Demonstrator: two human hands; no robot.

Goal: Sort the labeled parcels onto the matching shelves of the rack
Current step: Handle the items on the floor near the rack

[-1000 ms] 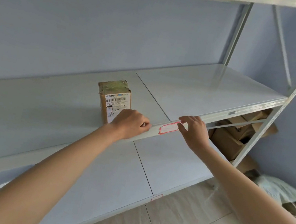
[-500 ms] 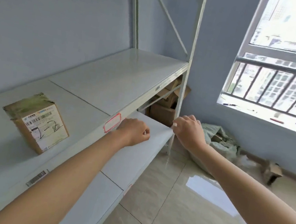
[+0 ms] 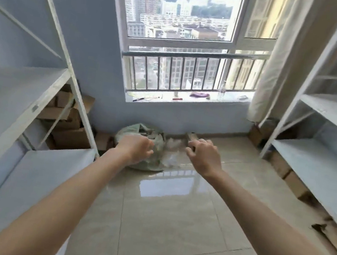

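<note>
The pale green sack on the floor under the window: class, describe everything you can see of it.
The pale green sack lies slumped on the tiled floor against the blue wall below the window. It looks like thin woven plastic, crumpled, with its mouth open; brownish shapes show inside, too blurred to identify. Whitish crumpled plastic spills from its right side. The left hand and right hand, both empty with fingers loosely curled, overlap it in view; contact cannot be judged.

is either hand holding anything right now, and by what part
Nothing is held. The left hand and right hand are both empty, out in front above the floor, toward the sack.
</note>
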